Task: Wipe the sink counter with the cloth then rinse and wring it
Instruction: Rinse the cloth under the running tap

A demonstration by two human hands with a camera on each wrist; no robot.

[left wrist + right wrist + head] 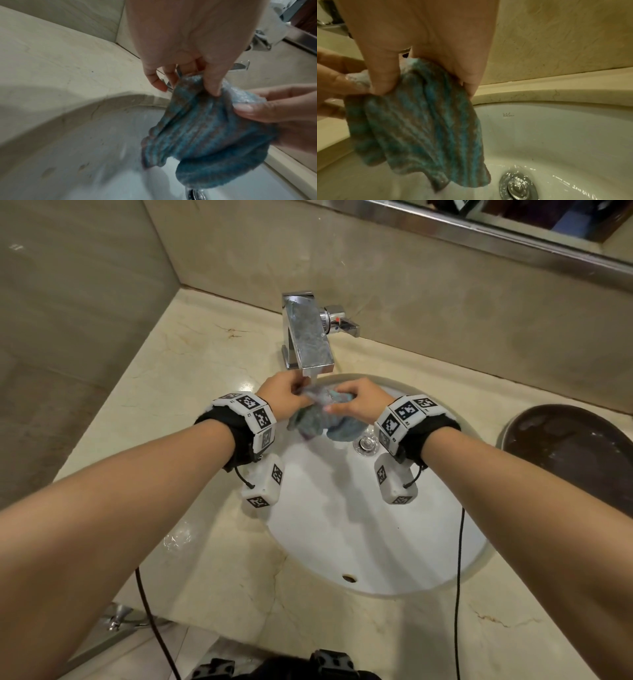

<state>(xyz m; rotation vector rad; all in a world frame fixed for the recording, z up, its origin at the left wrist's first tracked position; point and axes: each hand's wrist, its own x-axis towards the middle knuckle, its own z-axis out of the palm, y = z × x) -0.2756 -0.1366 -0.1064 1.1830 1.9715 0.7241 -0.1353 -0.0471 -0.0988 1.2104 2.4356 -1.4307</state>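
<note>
Left hand: thumb and fingers pinched on the upper left edge of the cloth, just under the spout
Right hand: thumb and fingers clamped on the upper right edge of the same cloth, close beside the left hand
Cloth: blue and grey striped, bunched at the top between both hands, hanging in folds over the back of the basin, clear of the counter
Tap: chrome, square, spout right above the cloth
Sink: white oval bowl, wet near the chrome drain, which lies just right of the hanging cloth
Counter: beige marble, small puddle at the bowl's left rim
Tray: dark, oval, on the counter to the right
</note>
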